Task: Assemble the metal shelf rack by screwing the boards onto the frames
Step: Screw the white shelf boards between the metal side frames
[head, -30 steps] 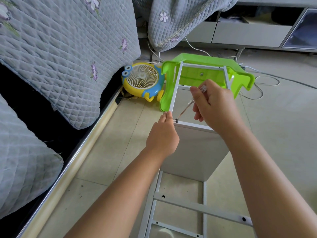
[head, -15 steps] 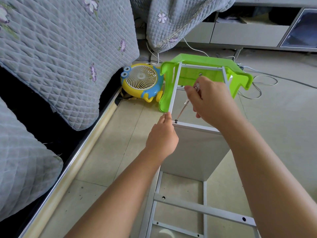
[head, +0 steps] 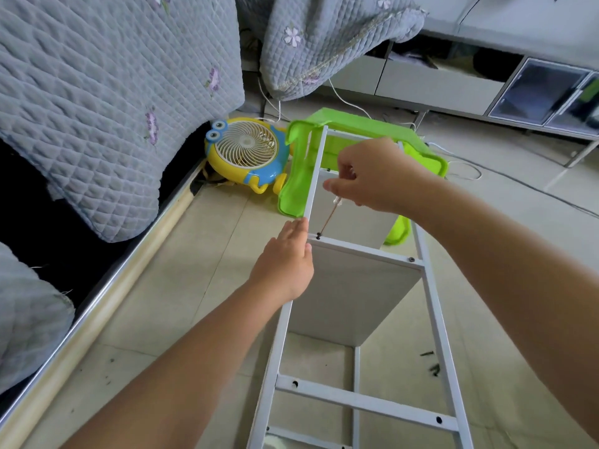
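Right hand (head: 376,176) pinching screwdriver (head: 330,213) onto corner screw (head: 318,236); left hand (head: 285,264), fingers straight, steadying frame (head: 434,306) beside board (head: 350,296).

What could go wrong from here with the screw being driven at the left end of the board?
The thin screwdriver leans as the right hand pinches its clear handle, so its tip could slip off the dark screw. The left hand presses the white metal frame right beside that screw, so a slip might jab its fingers. Loose dark screws on the floor could scatter.
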